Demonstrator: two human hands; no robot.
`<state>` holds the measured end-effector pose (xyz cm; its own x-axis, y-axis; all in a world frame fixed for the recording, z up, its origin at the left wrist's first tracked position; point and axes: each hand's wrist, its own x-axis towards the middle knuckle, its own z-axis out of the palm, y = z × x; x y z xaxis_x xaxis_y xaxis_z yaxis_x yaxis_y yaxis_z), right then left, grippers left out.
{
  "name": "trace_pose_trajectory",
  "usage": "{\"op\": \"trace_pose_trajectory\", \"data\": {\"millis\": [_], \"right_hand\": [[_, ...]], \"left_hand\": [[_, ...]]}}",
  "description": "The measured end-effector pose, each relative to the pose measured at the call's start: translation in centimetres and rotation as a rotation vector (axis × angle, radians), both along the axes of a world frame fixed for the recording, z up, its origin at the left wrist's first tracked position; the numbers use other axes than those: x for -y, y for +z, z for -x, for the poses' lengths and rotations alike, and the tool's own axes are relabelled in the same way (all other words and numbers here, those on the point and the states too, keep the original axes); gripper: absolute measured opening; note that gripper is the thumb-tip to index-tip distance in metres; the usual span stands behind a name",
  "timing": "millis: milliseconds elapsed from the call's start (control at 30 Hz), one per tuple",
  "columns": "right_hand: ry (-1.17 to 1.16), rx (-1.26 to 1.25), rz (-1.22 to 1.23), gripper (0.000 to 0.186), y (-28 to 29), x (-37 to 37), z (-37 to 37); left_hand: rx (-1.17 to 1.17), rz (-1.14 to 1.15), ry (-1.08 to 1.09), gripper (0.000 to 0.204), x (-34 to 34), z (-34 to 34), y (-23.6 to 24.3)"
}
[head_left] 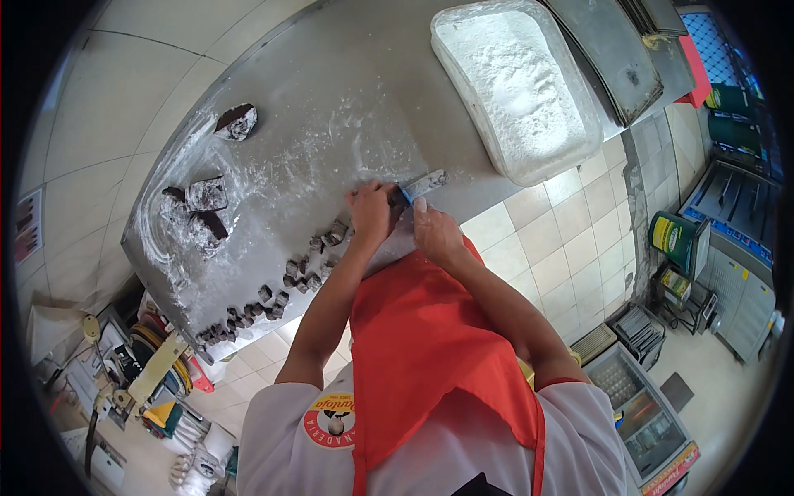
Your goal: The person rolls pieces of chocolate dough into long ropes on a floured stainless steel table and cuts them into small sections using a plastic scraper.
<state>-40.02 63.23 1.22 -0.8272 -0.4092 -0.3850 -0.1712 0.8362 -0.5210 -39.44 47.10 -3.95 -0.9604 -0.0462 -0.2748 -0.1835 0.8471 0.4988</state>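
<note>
Over the near edge of the steel table, my left hand (pixel 372 211) is closed, its fingers curled at the tabletop; anything inside them is hidden. Close beside it, my right hand (pixel 438 233) grips a scraper (pixel 426 183) with a blue handle and a flour-dusted metal blade pointing away to the right. A little dark matter shows between the hands. Small dark dough pieces (pixel 334 233), dusted white, trail from beside my left forearm down to the table's left corner. Larger dark dough chunks (pixel 206 195) lie farther left, with another floured chunk (pixel 236 121) beyond them.
White flour is smeared over the steel table (pixel 347 74). A clear plastic tub (pixel 463 91) of white flour stands at the far right, with metal baking trays (pixel 608 58) behind it. Tools and a cord crowd the lower left; a glass-topped cabinet (pixel 641 405) stands lower right.
</note>
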Motion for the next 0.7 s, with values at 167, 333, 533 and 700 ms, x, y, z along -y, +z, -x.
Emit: {"op": "trace_pose_trajectory", "data": {"millis": [167,333,533,700], "right_hand": [[0.046,0.029,-0.006,0.023,2.0,-0.3,1.2],[-0.016,-0.005,-0.027,0.026,2.1,-1.3,1.4],[-0.047,0.068,-0.042,0.027,0.8,-1.3,1.6],[-0.052,0.049,-0.050,0.031,2.8,-3.1,2.8]], "left_hand": [[-0.138,0.021,0.089,0.034,-0.1,0.7,0.1],[0.004,0.001,-0.016,0.038,-1.1,1.9,2.0],[-0.068,0.086,-0.089,0.036,-1.9,1.6,0.6],[0.164,-0.114,-0.110,0.033,-2.7,2.8,3.1]]}}
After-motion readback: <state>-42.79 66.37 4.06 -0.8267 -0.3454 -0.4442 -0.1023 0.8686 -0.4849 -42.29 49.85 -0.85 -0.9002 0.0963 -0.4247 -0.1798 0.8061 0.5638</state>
